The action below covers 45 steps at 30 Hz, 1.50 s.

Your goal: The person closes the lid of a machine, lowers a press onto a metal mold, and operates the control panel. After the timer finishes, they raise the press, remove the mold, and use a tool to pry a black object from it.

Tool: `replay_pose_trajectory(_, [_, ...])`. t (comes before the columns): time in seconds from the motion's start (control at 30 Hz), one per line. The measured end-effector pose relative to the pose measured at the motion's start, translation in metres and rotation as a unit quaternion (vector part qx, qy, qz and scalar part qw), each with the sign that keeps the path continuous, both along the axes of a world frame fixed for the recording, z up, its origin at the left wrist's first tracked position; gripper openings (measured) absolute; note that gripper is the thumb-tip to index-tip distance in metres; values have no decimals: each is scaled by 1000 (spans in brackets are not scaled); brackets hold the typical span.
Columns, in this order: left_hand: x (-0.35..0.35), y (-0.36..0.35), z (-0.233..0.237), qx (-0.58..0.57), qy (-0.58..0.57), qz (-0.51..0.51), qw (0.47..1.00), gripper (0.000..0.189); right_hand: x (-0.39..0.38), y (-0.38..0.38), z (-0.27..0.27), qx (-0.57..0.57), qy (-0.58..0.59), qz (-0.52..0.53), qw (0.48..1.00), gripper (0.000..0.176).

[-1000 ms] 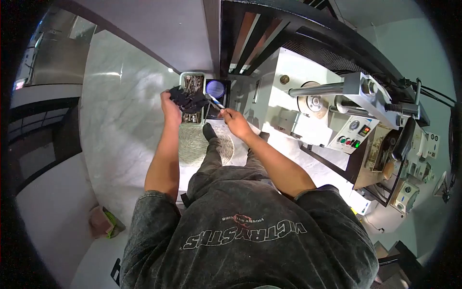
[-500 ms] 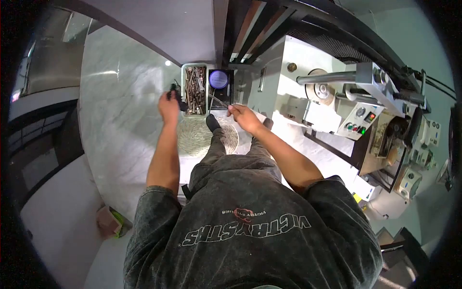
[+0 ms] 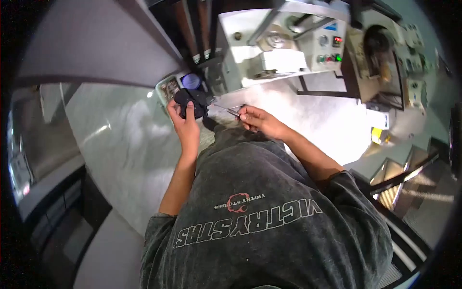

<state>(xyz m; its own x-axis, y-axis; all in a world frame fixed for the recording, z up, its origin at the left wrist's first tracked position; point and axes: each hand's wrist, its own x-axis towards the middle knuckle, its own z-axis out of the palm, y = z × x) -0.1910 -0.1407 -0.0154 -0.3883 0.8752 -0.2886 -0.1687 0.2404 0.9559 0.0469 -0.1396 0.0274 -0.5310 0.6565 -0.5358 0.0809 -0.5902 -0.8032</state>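
Note:
My left hand (image 3: 185, 119) is closed around a black object (image 3: 191, 102), compact and uneven in outline; its exact kind does not show. A slim metal tool (image 3: 231, 111) with thin prongs is pinched in my right hand (image 3: 257, 120), its tip pointing left towards the black object. A small gap separates the tool's tip from that object. Behind my left hand lies a pale tray (image 3: 162, 89) of small metal pieces, partly covered by the hand and the black object. Beside the tray sits a round purple-lidded container (image 3: 191, 81).
A white machine (image 3: 245, 36) with a metal shaft, buttons and a lit display (image 3: 338, 41) stands ahead to the right. A grey panel (image 3: 110, 43) is ahead on the left. Stairs (image 3: 414, 178) lie at the right. Marble-patterned floor (image 3: 110, 144) spreads to my left.
My view has turned to the right. My left hand has lifted the black object from beside the tray and brought it closer to my right hand, which still holds the metal tool.

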Motion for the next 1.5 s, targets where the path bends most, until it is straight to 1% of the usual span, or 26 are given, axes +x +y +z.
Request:
replay_pose_trajectory(0.07, [36,17,38,163,8,-10,987,36,19,-18,17,-2,17,-76,997,22])
replay_pose_trajectory(0.13, [61,36,57,237,138,-44,961,32,43,-33,19,26,13,-145,989,26])
replay_pose_trajectory(0.23, [92,72,71,320,203,-49,924,37,63,-34,28,89,-31,-394,914,35])
replay_pose_trajectory(0.33, [113,94,87,286,265,-49,920,34,82,-21,35,135,-18,-450,882,38])
replay_pose_trajectory(0.37, [121,94,94,263,243,-93,929,35,86,-18,35,139,-16,-457,878,38])
replay_pose_trajectory(0.43, [136,97,82,339,311,-139,877,33,93,-10,34,152,-31,-472,868,35])
replay_pose_trajectory(0.5, [149,86,78,300,292,-246,874,36,99,-4,30,141,-37,-463,874,33])
replay_pose_trajectory(0.53, [157,84,75,299,298,-244,873,36,104,1,27,131,-45,-449,883,31])
replay_pose_trajectory(0.6, [170,82,69,310,468,-212,800,34,112,9,21,102,1,-436,894,27])
replay_pose_trajectory(0.67, [178,87,71,308,472,-183,806,29,118,22,14,78,12,-404,911,24])
replay_pose_trajectory(0.73, [179,94,80,236,369,-172,883,25,128,36,16,78,33,-378,922,23])
replay_pose_trajectory(0.77, [185,101,86,203,329,-113,915,22,135,44,20,86,25,-343,935,24])
replay_pose_trajectory(0.8, [188,105,93,207,377,-67,900,21,141,48,20,89,17,-308,947,24])
replay_pose_trajectory(0.87, [197,109,105,208,393,-64,893,20,151,61,0,104,40,-285,952,27])
replay_pose_trajectory(0.9, [204,107,103,178,393,-96,897,27,155,69,-1,142,-6,-243,960,29])
replay_pose_trajectory(0.93, [207,102,100,121,425,-157,883,43,158,77,-3,184,-52,-197,961,30])
replay_pose_trajectory(1.0, [207,95,97,172,492,-213,827,62,162,89,-13,205,-72,-165,962,34])
replay_pose_trajectory(1.03, [203,91,100,161,498,-208,826,62,163,92,-16,206,-66,-157,963,34])
replay_pose_trajectory(1.1, [194,82,109,166,491,-299,801,73,165,95,-18,196,-61,-141,968,34])
replay_pose_trajectory(1.13, [187,81,108,158,494,-296,802,73,167,95,-19,192,-56,-134,971,34])
replay_pose_trajectory(1.2, [174,82,105,201,533,-355,742,79,170,98,-19,207,-54,-119,970,34])
replay_pose_trajectory(1.23, [171,81,106,164,545,-383,728,80,171,99,-18,207,-50,-116,970,34])
replay_pose_trajectory(1.37, [175,79,117,201,575,-398,686,77,176,102,-19,210,-36,-100,972,33])
replay_pose_trajectory(1.43, [176,77,124,154,610,-424,651,73,177,102,-19,216,-18,-104,971,33])
replay_pose_trajectory(1.47, [176,76,119,151,617,-422,647,73,179,102,-17,208,-28,-101,973,33])
replay_pose_trajectory(1.5, [176,75,104,136,594,-393,689,71,178,103,-14,204,-33,-99,973,33])
